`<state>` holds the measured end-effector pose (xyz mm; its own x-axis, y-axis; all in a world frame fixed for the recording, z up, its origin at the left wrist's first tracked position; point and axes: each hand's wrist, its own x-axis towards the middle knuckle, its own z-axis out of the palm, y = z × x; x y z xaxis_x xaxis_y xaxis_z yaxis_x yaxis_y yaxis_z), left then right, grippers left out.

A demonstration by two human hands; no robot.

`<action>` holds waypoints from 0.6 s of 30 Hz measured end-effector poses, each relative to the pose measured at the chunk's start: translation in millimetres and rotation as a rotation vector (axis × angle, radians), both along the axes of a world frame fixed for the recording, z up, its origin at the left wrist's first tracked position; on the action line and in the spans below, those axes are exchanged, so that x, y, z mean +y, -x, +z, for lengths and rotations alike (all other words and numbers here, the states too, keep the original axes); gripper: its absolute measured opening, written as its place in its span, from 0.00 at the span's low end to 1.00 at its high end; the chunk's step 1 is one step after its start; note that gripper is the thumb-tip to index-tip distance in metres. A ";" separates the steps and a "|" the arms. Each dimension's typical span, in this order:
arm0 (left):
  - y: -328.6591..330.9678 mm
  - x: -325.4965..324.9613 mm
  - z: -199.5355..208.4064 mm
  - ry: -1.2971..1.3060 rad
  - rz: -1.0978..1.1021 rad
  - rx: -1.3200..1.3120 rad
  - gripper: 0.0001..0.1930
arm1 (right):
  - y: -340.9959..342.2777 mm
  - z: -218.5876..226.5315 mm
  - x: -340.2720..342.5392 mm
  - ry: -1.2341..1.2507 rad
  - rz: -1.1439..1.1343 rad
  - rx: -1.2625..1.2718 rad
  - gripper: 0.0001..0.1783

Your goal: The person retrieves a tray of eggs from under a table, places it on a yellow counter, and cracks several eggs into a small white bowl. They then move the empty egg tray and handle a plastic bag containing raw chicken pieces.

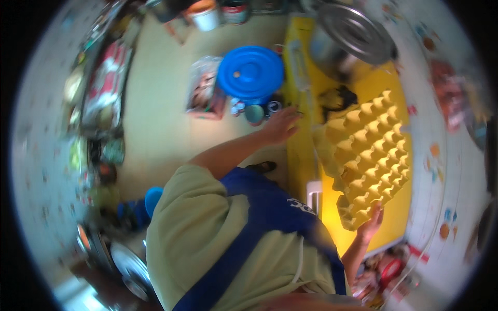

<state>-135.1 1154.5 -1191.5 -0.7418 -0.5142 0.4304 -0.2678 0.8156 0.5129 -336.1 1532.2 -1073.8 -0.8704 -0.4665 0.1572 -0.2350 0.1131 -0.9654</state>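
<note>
My right hand (369, 224) grips the near edge of a yellow egg tray (371, 155), with the thumb on its top side. Rows of bare cups show in the tray, which lies or hovers slightly tilted over a yellow chest (381, 236) with pale handles; whether it touches the surface I cannot tell. My left hand (282, 125) reaches across to the chest's left edge, its slightly blurred fingers stretched toward that edge. Beyond the tray sits a crumpled black thing (337, 99), too blurred to name.
A big metal pot (353, 39) stands on the chest's far end. Left of the chest are a blue-lidded tub (251, 72), small cans (254, 114) and a box of goods (205, 90). A laden shelf (106, 88) lines the left wall; bags (384, 272) lie at the near right.
</note>
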 end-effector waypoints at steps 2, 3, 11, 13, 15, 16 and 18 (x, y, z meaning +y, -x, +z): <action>-115.7 64.6 -31.6 -0.218 0.212 -0.284 0.25 | -13.3 30.4 0.4 -0.054 0.137 -0.051 0.27; -163.4 116.0 -45.8 -0.328 0.316 -0.551 0.25 | -17.5 46.3 8.3 -0.036 0.225 -0.122 0.27; -505.7 370.9 -1.5 -1.060 0.785 -0.326 0.25 | -226.4 128.6 -26.6 -0.216 0.803 -0.181 0.25; -548.3 381.7 20.0 -1.217 0.804 0.028 0.27 | -281.7 140.0 -48.4 -0.284 0.953 0.014 0.25; -580.3 374.9 37.6 -1.202 0.941 0.140 0.27 | -333.0 142.0 -77.5 -0.314 1.014 0.141 0.23; -596.3 365.9 45.2 -1.202 0.995 0.160 0.26 | -357.8 138.1 -94.4 -0.326 1.036 0.050 0.23; -631.3 343.4 57.1 -1.136 1.092 0.129 0.25 | -401.5 126.0 -136.7 -0.300 1.136 -0.175 0.22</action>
<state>496.2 1497.9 -1134.4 0.1963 -0.8392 -0.5071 -0.3526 -0.5430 0.7621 65.4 1395.4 -947.9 0.0673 -0.9832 -0.1695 -0.2142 0.1517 -0.9649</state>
